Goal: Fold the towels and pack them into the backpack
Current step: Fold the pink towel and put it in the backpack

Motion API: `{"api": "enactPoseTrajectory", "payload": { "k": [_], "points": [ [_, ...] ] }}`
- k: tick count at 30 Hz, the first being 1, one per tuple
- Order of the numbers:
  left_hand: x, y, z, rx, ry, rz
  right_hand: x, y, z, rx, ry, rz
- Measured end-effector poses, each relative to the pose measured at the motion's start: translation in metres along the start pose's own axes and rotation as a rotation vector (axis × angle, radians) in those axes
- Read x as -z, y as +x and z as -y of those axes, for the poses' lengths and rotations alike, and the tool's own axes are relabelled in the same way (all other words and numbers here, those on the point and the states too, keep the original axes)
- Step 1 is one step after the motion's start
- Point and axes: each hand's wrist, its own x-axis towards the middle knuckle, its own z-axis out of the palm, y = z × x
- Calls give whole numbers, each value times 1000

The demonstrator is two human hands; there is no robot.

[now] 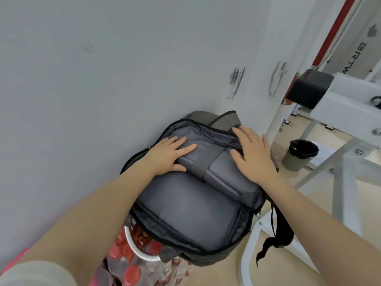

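A grey backpack (185, 213) lies unzipped and spread wide against a pale wall, its grey padded lining facing up. A padded inner sleeve with a dark strap (206, 159) crosses its upper half. My left hand (169, 155) rests flat on the left part of that sleeve, fingers spread. My right hand (253, 155) presses flat on the right side near the zipper edge, a ring on one finger. Neither hand holds anything. No towel shows in this view.
The backpack rests on a pack of red-capped bottles (132, 271) with a white handle. A white metal frame (338, 112) and its legs stand to the right. A grey bin with a black liner (299, 155) sits on the floor beyond. A black strap (274, 238) dangles right.
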Motion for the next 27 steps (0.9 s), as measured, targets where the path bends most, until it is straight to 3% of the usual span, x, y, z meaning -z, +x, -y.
{"api": "enactPoseTrajectory", "payload": {
  "k": [4,7,10,14,17,20,24,27],
  "points": [
    [2,9,5,-26,-90,98,-5,-16,65,371,-377,27],
    [5,6,5,-31,-167,109,-41,-20,86,203,-505,381],
    [5,-8,7,-3,-257,36,-57,-13,86,117,-536,357],
    [1,-62,4,76,-412,-212,-70,-12,96,153,-603,336],
    [-7,-113,6,249,-446,-325,-71,-10,105,205,-699,346],
    [-15,-155,7,466,-474,-288,-71,1,115,301,-719,313],
    [-20,-192,-16,742,-442,-385,-81,12,133,346,-807,322],
    [-27,-215,-32,928,-370,-313,-83,16,138,376,-838,327]
  ]
}}
